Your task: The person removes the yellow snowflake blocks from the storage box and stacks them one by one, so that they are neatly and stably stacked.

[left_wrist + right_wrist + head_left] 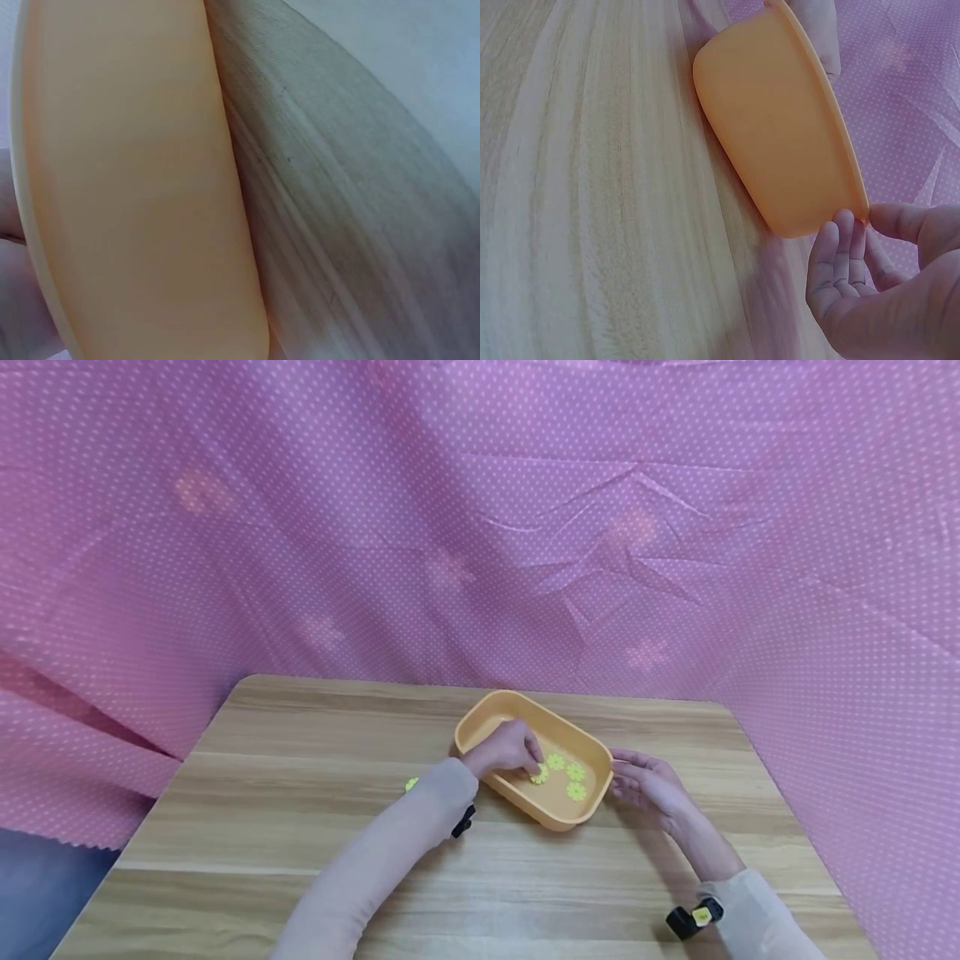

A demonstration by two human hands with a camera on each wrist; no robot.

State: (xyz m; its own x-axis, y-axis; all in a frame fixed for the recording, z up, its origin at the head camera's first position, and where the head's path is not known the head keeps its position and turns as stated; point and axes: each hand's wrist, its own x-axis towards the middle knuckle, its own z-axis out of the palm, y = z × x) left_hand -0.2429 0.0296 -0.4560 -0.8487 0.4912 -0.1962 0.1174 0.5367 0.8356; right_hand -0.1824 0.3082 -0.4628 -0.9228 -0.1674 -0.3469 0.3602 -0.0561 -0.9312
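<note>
My left hand [513, 747] reaches over the near side of an orange rectangular tray [480, 720]. Its thumb and fingertips pinch a small yellow flower-shaped piece [539, 775] at the tray's floor. Beside that piece lie more yellow flowers [575, 792] inside the tray. At the tray's right end, my right hand [651, 787] holds the rim with thumb and fingertips; the right wrist view shows this grip [885, 285] at the corner. The left wrist view is filled by the tray's outer wall [142, 180], which hides the left fingertips.
Another yellow flower piece [411, 784] lies on the wooden table [300, 777], partly behind the left sleeve. A pink dotted curtain [480, 527] hangs behind the table and along its sides. Black wrist devices [693, 918] sit on both forearms.
</note>
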